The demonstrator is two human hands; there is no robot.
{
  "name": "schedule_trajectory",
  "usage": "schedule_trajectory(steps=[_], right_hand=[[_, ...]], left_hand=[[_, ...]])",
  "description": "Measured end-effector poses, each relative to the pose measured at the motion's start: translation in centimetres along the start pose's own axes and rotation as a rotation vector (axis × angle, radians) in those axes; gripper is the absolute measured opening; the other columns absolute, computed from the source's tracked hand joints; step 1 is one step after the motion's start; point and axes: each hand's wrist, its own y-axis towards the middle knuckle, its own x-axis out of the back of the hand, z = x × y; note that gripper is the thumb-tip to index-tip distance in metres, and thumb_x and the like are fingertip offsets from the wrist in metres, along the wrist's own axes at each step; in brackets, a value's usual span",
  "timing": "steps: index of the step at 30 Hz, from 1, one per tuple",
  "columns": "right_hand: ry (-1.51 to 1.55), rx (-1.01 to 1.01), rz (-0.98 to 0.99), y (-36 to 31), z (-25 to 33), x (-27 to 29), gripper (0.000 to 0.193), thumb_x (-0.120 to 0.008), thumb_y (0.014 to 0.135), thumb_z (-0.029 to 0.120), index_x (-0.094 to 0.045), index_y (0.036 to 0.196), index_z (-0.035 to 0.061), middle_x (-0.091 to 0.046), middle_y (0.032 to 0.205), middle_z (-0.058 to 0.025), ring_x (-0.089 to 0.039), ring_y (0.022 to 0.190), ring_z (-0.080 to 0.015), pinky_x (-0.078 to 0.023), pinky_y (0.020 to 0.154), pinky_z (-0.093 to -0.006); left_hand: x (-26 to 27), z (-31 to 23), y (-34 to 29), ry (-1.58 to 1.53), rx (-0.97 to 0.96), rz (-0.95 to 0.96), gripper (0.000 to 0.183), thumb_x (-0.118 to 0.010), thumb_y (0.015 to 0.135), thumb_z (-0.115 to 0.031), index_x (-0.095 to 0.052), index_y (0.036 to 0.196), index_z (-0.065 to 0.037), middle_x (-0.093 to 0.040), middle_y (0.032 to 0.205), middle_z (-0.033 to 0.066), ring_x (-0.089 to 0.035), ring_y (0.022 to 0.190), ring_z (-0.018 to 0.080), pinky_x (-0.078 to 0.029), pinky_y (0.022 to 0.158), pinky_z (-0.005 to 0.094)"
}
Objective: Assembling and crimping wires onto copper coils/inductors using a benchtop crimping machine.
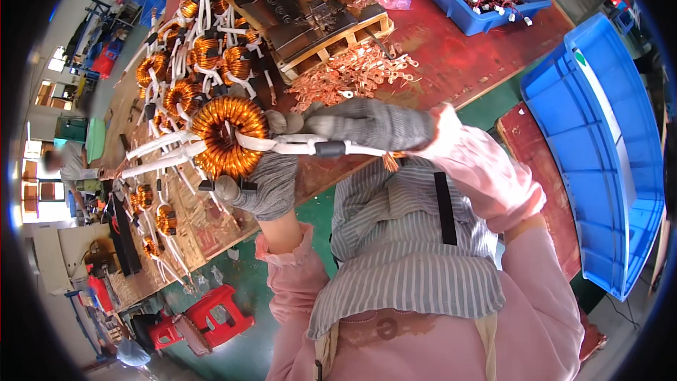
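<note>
A ring-shaped copper coil (230, 134) with white-sleeved leads is held up above the table's near edge. My left hand (261, 187), in a grey knit glove, grips the coil from below and behind, its thumb at the lower rim. One thick lead (293, 144) runs right from the coil's centre, with a black sleeve (330, 149) partway and bare copper strands (391, 161) at its end. Along this lead's upper side lies my gloved right hand (374, 123), blurred, its fingers pointing at the coil. Whether they grip the lead is unclear.
Several similar coils (181, 97) crowd the table's left side. Copper terminals (352, 74) lie heaped beside a dark metal fixture (282, 14) on a wooden base. A blue tray (458, 10) holds small wired parts. At right stands a large blue bin (599, 148); a red stool (218, 321) is below left.
</note>
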Motion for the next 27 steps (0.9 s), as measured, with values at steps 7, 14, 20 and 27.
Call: schedule_trajectory(steps=[7,14,20,27], right_hand=[[-0.439,-0.111,-0.076,-5.3,2.9,1.8,0.033,-0.047,0.089,0.023,-0.051,0.117,0.0054,-0.058,0.1,-0.0155,-0.057,0.09,-0.0279,-0.046,0.078,-0.0343],[1.16,-0.67,-0.123,-6.5,6.0,-1.3,0.026,-0.055,0.085,0.026,-0.055,0.097,0.0034,-0.061,0.078,-0.0117,-0.059,0.063,-0.0183,-0.049,0.055,-0.0287],[1.885,-0.676,0.045,-8.6,5.3,-4.8,0.035,-0.045,0.088,0.042,-0.047,0.073,0.0102,-0.048,0.06,-0.0064,-0.044,0.047,-0.0159,-0.034,0.042,-0.0248],[1.669,-0.686,0.335,-9.0,4.2,-3.9,0.042,-0.049,0.086,0.043,-0.044,0.06,0.0111,-0.037,0.047,0.0002,-0.033,0.038,-0.0117,-0.028,0.037,-0.0249]], left_hand=[[-0.5,1.5,0.8,0.032,0.051,0.026,0.093,-0.071,0.063,-0.05,-0.022,0.135,-0.016,-0.042,0.112,0.0157,-0.045,0.103,0.0302,-0.029,0.09,0.0611],[0.0,0.5,2.5,-0.052,0.072,0.541,0.111,-0.078,0.059,-0.038,-0.004,0.139,-0.017,-0.045,0.095,0.0073,-0.044,0.067,0.0146,-0.041,0.079,0.0465],[0.9,-0.1,1.1,-0.08,0.132,0.435,0.088,-0.07,0.072,-0.032,-0.014,0.137,-0.016,-0.053,0.08,0.0084,-0.05,0.055,0.0134,-0.047,0.072,0.0416],[1.1,1.2,0.7,-0.158,0.17,0.346,0.065,-0.063,0.079,-0.026,-0.029,0.134,-0.015,-0.055,0.074,0.0088,-0.056,0.053,0.015,-0.049,0.072,0.0424]])
